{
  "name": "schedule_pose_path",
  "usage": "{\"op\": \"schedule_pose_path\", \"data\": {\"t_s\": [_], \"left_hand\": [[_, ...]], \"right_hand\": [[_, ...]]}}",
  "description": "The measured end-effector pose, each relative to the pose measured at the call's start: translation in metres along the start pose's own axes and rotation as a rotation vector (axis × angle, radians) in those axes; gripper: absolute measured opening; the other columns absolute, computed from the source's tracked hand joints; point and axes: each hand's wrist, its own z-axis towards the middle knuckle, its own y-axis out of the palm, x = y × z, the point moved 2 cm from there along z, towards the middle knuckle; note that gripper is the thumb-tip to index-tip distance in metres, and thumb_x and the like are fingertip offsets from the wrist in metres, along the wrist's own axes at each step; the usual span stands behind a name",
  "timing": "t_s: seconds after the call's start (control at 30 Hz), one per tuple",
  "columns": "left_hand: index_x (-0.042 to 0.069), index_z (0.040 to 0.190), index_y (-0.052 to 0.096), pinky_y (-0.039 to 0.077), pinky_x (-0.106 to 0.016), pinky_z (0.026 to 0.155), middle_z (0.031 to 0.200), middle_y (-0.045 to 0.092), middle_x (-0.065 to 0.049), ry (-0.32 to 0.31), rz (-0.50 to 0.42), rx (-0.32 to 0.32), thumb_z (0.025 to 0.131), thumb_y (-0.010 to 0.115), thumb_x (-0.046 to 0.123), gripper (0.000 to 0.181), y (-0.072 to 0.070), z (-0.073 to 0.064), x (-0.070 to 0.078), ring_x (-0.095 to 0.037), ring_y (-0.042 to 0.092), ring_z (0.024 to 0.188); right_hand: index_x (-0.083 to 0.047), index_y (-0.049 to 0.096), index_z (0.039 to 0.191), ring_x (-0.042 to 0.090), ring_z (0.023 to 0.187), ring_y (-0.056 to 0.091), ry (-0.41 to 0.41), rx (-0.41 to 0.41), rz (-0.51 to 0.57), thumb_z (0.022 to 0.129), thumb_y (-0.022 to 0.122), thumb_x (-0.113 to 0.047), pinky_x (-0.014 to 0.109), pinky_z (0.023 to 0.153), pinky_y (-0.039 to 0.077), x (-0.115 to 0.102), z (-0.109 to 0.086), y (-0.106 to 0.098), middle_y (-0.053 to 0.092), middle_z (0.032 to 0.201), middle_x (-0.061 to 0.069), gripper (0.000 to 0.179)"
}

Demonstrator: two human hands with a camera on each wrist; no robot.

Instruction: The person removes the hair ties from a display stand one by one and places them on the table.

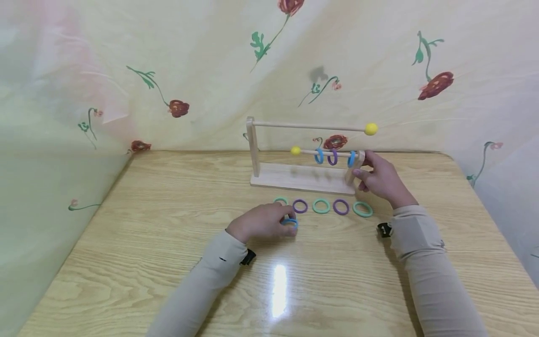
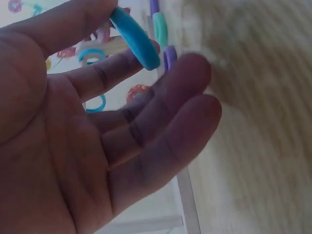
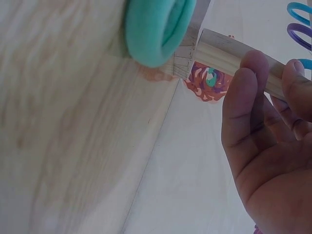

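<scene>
My left hand (image 1: 265, 222) pinches a blue ring (image 2: 136, 39) between thumb and index finger, low over the table in front of the wooden stand (image 1: 301, 181). In the left wrist view the other fingers are loosely extended. My right hand (image 1: 382, 178) grips the stand's short right post (image 3: 222, 48) between thumb and fingers. From that post a lower rod runs left to a yellow ball (image 1: 295, 150); two blue rings and a purple ring (image 1: 332, 157) hang on it. The upper rod (image 1: 311, 126), from the tall left post, carries no rings and ends in another yellow ball (image 1: 371, 129).
A row of green and purple rings lies in front of the stand, from a green ring (image 1: 280, 201) partly behind my left hand to a green ring (image 1: 362, 209) near my right wrist. A flowered cloth (image 1: 210, 70) hangs behind the wooden table (image 1: 168, 201).
</scene>
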Motion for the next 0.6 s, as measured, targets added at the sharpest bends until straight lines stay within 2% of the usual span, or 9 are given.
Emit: {"op": "schedule_pose_path", "data": {"t_s": [0.17, 0.37, 0.6], "left_hand": [[0.017, 0.124, 0.066, 0.047, -0.029, 0.071, 0.102, 0.052, -0.001, -0.022, 0.109, 0.008, 0.093, 0.073, 0.032, 0.035, 0.005, -0.001, 0.006, -0.014, 0.053, 0.081], [0.016, 0.121, 0.066, 0.047, -0.028, 0.068, 0.102, 0.049, -0.001, -0.071, 0.121, 0.008, 0.089, 0.077, 0.028, 0.036, 0.009, -0.003, 0.007, -0.014, 0.052, 0.075], [0.013, 0.107, 0.062, 0.045, -0.028, 0.066, 0.086, 0.055, 0.004, -0.089, 0.094, 0.015, 0.087, 0.078, 0.018, 0.027, 0.013, 0.000, 0.004, -0.012, 0.050, 0.074]], "right_hand": [[-0.002, 0.044, 0.140, 0.026, 0.069, 0.067, 0.008, -0.007, 0.004, 0.104, 0.056, -0.005, 0.033, 0.060, 0.059, 0.000, 0.000, 0.000, 0.054, 0.129, 0.027, 0.038], [-0.001, 0.044, 0.140, 0.026, 0.067, 0.066, -0.001, -0.004, 0.003, 0.103, 0.056, -0.005, 0.033, 0.059, 0.059, 0.001, 0.001, 0.000, 0.054, 0.129, 0.028, 0.039], [-0.002, 0.044, 0.139, 0.026, 0.069, 0.067, 0.000, -0.007, 0.000, 0.104, 0.055, -0.006, 0.034, 0.060, 0.059, 0.001, 0.000, -0.001, 0.054, 0.130, 0.028, 0.038]]}}
